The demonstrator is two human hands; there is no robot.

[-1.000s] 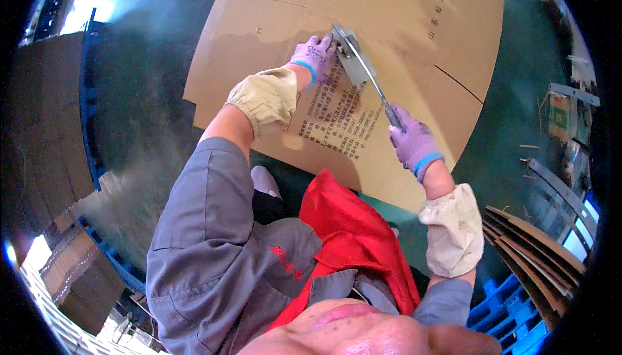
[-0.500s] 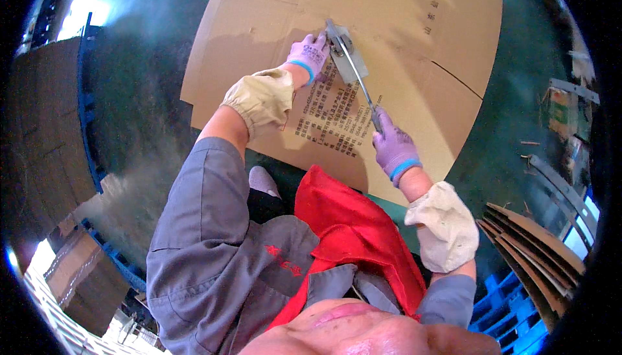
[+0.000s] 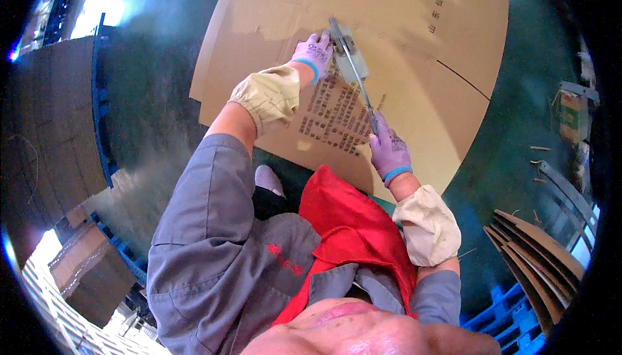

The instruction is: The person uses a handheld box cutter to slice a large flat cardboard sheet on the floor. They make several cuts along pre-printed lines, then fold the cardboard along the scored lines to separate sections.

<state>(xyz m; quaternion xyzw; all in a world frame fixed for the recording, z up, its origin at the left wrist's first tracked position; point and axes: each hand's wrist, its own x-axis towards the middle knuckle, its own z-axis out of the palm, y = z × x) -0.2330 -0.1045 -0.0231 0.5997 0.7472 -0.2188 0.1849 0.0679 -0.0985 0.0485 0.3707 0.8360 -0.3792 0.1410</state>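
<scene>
A large sheet of brown printed cardboard (image 3: pixel 272 14) lies in front of me. On it rests a long-handled metal tool (image 3: pixel 354 64) with a flat grey plate at its far end; I cannot make out its exact kind. My right hand (image 3: pixel 390 145), in a purple glove with a blue cuff, is closed round the near end of its handle. My left hand (image 3: pixel 314 55), gloved alike, lies on the cardboard just left of the tool's head. Its fingers point away from me, stretched and slightly apart, the nearest ones against the head. What lies beneath that palm is hidden.
Stacked cardboard (image 3: pixel 48 121) stands at the left beside a blue pallet (image 3: pixel 100 108). Low on the right, more cardboard sheets (image 3: pixel 538 258) lean above another blue pallet (image 3: pixel 508 319). A slit (image 3: pixel 463 78) runs into the sheet from its right edge. Green floor (image 3: pixel 159 63) surrounds the sheet.
My view has shifted slightly, so the cardboard appears a little farther right. My right hand and the tool's handle have swung slightly left; my left hand stays by the tool's head.
</scene>
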